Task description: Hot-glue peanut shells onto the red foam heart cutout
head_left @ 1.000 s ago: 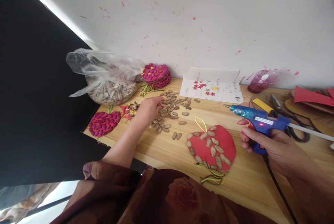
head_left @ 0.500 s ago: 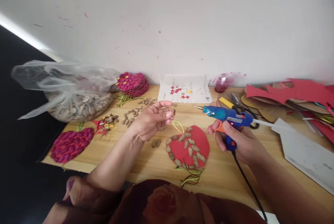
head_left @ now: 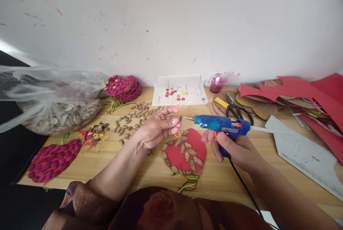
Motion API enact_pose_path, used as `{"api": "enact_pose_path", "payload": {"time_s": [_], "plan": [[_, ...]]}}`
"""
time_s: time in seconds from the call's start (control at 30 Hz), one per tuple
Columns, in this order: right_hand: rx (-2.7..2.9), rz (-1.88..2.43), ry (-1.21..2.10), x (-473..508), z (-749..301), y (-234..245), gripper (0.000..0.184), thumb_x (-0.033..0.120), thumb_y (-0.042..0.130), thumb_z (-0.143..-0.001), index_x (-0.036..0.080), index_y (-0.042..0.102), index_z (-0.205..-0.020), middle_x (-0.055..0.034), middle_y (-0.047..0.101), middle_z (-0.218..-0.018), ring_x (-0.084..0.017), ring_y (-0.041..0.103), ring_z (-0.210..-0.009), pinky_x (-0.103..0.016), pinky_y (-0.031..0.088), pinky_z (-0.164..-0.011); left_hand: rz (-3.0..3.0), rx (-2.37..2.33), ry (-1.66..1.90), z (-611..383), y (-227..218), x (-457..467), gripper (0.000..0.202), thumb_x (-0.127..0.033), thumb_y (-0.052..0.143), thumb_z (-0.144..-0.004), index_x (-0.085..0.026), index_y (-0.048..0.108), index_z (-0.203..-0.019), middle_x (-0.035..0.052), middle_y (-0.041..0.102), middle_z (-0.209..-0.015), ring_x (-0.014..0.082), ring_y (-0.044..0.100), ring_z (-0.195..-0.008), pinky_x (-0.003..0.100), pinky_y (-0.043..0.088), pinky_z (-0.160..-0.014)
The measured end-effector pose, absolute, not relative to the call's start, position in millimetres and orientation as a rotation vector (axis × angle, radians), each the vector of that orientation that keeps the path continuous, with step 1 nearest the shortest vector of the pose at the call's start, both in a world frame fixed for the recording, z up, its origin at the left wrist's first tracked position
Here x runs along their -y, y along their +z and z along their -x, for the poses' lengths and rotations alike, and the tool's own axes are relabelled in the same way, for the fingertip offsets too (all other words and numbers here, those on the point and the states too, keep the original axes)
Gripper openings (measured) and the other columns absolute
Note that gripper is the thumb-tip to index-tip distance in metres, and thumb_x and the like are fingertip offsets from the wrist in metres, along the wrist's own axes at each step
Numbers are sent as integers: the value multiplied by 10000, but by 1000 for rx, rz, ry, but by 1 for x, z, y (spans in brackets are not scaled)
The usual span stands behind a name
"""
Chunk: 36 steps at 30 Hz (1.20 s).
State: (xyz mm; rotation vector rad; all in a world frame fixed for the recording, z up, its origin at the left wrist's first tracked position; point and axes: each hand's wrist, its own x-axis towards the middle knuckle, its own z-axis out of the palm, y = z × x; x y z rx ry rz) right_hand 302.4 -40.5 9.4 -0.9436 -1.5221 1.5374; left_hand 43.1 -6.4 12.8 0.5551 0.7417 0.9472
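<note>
My left hand (head_left: 160, 127) pinches a peanut (head_left: 180, 119) between thumb and fingertips, above the tabletop. In my right hand (head_left: 235, 147) is a blue glue gun (head_left: 217, 124), its fingers wrapped round the handle and at the orange trigger. The metal nozzle points left, very close to the peanut; whether they touch I cannot tell. Below lies a red heart-shaped piece (head_left: 197, 144) with several peanuts on it, a yellow loop at its top and green-yellow yarn (head_left: 189, 180) at its bottom. Loose peanuts (head_left: 132, 117) are spread on the wood behind my left hand.
A plastic bag of peanut shells (head_left: 61, 115) stands at left, near a purple-studded piece (head_left: 55, 160) and a similar stack (head_left: 123, 88). Paper with stars (head_left: 193, 87), a cup of purple liquid (head_left: 218, 82), scissors (head_left: 237, 108), red sheets (head_left: 289, 88) and a white board (head_left: 302, 155) lie beyond and right.
The glue gun has come closer to the peanut in my left hand, its nozzle now nearly at it. The view has shifted slightly, moving the table things left in the picture.
</note>
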Motion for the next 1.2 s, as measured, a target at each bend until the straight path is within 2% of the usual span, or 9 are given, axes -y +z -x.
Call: {"api": "enact_pose_path", "payload": {"time_s": [0.1, 0.33, 0.6, 0.73, 0.97, 1.2], "plan": [[1622, 957, 1522, 40, -305, 8, 394, 598, 514, -982, 233, 636, -900, 23, 572, -524, -172, 545, -516, -347, 463, -611, -556, -726, 942, -41, 11, 7, 428, -60, 883, -689, -143, 659, -1044, 15, 727, -773, 117, 731, -685, 164, 610, -635], [1686, 1010, 1488, 38, -304, 10, 424, 612, 485, -990, 223, 641, -926, 35, 551, -506, -158, 518, -487, -341, 450, -593, -573, -720, 944, -41, 8, 6, 428, -77, 900, -677, -141, 663, -1029, 14, 728, -759, 119, 727, -676, 165, 607, -623], [1691, 1026, 1466, 38, -304, 5, 396, 591, 494, -997, 230, 624, -900, 38, 564, -522, -154, 533, -506, -356, 482, -681, -577, -714, 940, -41, 8, 6, 418, -78, 892, -689, -142, 663, -1032, 15, 727, -759, 116, 724, -678, 165, 605, -629], [1715, 1009, 1445, 38, -304, 5, 424, 578, 497, -1000, 229, 601, -783, 34, 545, -506, -155, 561, -539, -375, 497, -778, -577, -715, 936, -41, 8, 6, 423, -79, 892, -687, -142, 661, -1035, 15, 725, -756, 118, 724, -672, 165, 603, -625], [1702, 1034, 1471, 38, -305, 4, 391, 566, 499, -1004, 217, 633, -892, 45, 550, -501, -141, 519, -468, -326, 455, -585, -596, -724, 935, -41, 7, 6, 414, -84, 880, -704, -147, 652, -1044, 16, 719, -766, 114, 713, -669, 167, 595, -624], [1716, 1084, 1470, 38, -306, 6, 429, 574, 498, -1002, 185, 654, -910, 31, 585, -532, -127, 528, -466, -309, 442, -567, -606, -728, 934, -41, 10, 7, 421, -92, 893, -687, -146, 644, -1022, 9, 703, -739, 106, 693, -637, 161, 580, -604]]}}
